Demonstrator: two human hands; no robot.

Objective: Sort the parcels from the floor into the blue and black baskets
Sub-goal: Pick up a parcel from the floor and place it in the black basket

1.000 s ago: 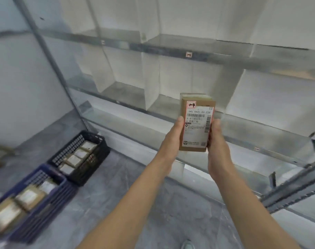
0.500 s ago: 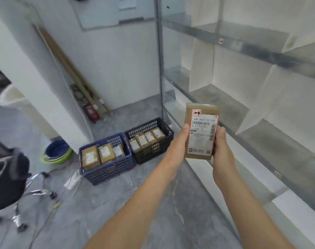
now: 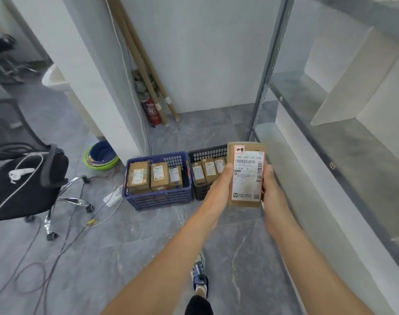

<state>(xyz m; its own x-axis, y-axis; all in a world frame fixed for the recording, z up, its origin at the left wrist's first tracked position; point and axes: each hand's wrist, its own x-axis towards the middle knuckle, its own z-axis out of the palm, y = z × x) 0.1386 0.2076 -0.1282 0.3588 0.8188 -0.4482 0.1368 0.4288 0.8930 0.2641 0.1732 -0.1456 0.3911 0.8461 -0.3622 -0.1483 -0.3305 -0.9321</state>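
While the parcel [image 3: 246,178] is held up at chest height with its label [image 3: 248,173] facing the person, the step in hand looks like the check that decides which basket it belongs in. The left hand [image 3: 217,186] grips its left edge and the right hand [image 3: 271,189] its right edge, each with a thumb laid on the front. The fingers behind the box are hidden, so how they lie cannot be told. The parcel is in the air, in front of the black basket [image 3: 199,193] and partly covering it. The blue basket [image 3: 157,200] stands on the floor touching the black one's left side. Both hold brown boxes set upright in a row.

The next move probably calls for a choice between the two. The person would then step forward, bend down and slot the box upright beside those already there, probably one hand letting go first.

On the label the line "642 H431-00 036" can be read, with a hand-marked red frame above it at the top left. There are barcodes under that line and down the right side, and a square code at the bottom. The smaller print is too fine to read.
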